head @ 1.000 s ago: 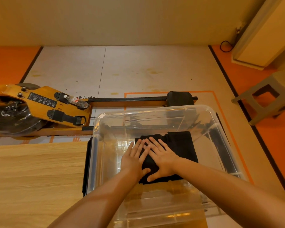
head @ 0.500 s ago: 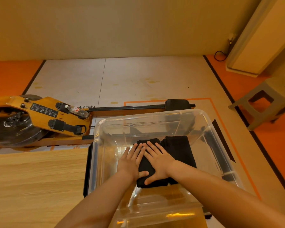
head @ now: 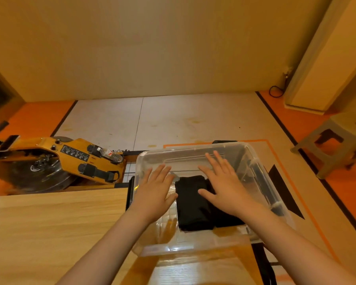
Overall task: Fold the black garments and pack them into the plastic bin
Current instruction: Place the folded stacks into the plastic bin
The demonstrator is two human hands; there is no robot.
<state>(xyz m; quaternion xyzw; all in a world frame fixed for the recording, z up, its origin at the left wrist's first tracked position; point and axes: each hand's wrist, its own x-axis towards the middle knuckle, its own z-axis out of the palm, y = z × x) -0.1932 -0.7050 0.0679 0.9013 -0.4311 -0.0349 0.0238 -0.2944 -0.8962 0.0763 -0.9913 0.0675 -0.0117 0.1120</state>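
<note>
Black garments [head: 193, 204] lie folded on the plastic bin [head: 261, 171] floor; both hands have lifted off, left hand [head: 154, 192] and right hand [head: 224, 186] spread flat, each grip wide, holding nothing — this piece looks packed.

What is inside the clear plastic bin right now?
Folded black garments lie on the floor of the plastic bin. The right hand, open, covers part of them, so their count is unclear. The left hand hovers open beside them.
</note>
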